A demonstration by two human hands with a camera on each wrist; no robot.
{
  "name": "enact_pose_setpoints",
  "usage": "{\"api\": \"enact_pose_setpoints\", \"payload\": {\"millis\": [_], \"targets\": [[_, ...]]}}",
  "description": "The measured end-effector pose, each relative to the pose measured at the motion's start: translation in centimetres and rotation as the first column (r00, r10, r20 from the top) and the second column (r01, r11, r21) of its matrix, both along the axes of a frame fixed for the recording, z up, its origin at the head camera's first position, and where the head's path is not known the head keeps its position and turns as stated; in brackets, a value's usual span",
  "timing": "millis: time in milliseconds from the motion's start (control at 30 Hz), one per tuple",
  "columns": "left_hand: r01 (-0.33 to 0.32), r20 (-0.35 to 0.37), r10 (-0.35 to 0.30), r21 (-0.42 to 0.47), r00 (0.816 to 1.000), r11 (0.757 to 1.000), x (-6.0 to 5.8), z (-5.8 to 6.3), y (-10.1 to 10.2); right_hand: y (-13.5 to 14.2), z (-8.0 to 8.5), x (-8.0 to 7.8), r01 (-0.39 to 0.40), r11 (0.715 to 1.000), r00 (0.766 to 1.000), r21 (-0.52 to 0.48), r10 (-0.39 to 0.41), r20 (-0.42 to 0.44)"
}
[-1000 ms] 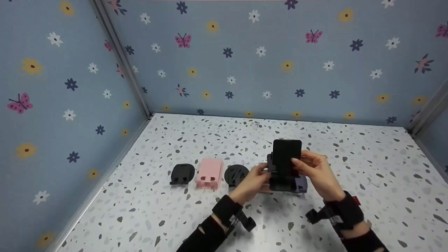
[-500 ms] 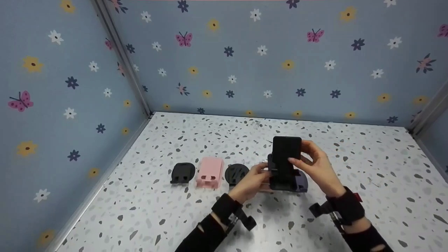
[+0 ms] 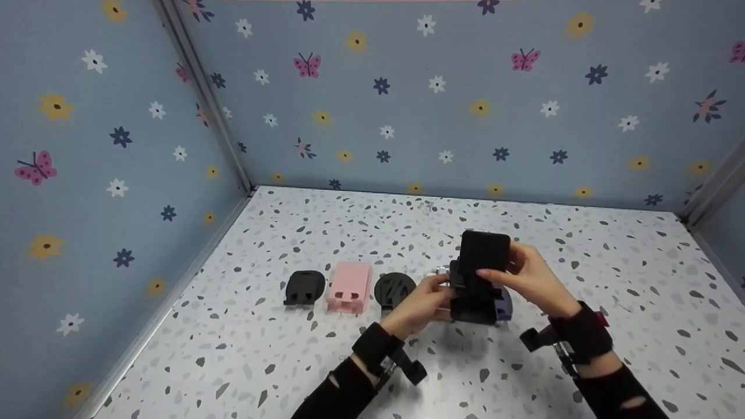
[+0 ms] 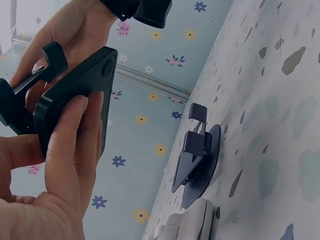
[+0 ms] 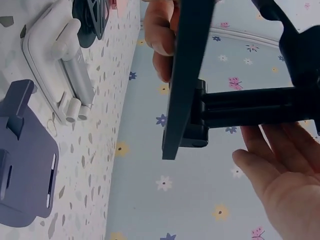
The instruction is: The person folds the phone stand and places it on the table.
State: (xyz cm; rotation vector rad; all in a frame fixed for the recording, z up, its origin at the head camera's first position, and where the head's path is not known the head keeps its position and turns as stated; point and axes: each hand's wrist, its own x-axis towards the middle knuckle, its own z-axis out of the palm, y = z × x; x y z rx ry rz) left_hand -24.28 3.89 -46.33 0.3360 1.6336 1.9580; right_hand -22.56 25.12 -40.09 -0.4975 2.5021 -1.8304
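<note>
Both hands hold a black folding phone stand (image 3: 485, 250) above the table. My left hand (image 3: 422, 302) grips the lower base plate (image 3: 474, 311) by its left side; in the left wrist view its fingers lie along the flat base (image 4: 82, 97). My right hand (image 3: 532, 276) pinches the upper plate at its right edge, thumb across the front and fingers behind. The right wrist view shows double arms (image 5: 250, 107) joining the base to the upper part, with the right hand (image 5: 285, 175) beside them. Part of the hinge is hidden by the plate in the head view.
Along the speckled table (image 3: 262, 349) stand other phone holders: a small black one (image 3: 305, 287), a pink one (image 3: 349, 285) and a round black one (image 3: 394, 289). A white folding stand (image 5: 55, 60) and a purple one (image 5: 30, 160) sit beneath the hands. Patterned walls (image 3: 407, 105) enclose the table.
The upper plate rose slightly, then came down and to the right, tilting against the base. The right hand moved with it; the base shifted a little right in the left hand.
</note>
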Motion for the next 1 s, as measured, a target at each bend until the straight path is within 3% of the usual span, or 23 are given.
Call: {"api": "enact_pose_setpoints", "payload": {"millis": [367, 567, 800, 1000], "targets": [[0.025, -0.021, -0.026, -0.007, 0.999, 1.0, 0.1, 0.0, -0.1, 0.2, 0.1, 0.1, -0.017, 0.999, 0.995, 0.038, 0.02, -0.103], [0.029, -0.017, -0.028, 0.023, 0.999, 0.999, 0.3, 0.0, 0.0, -0.1, -0.3, 0.0, 0.041, 0.999, 0.983, 0.032, -0.035, -0.182], [0.058, -0.016, -0.057, 0.067, 0.998, 0.996, 0.3, 0.2, 0.1, -0.9, -0.7, -0.1, 0.129, 0.991, 0.948, -0.016, -0.128, -0.291], [0.064, -0.015, -0.063, 0.061, 0.998, 0.996, 0.5, 0.2, 0.3, -1.3, -1.0, -0.4, 0.221, 0.975, 0.899, 0.001, -0.203, -0.387]]}}
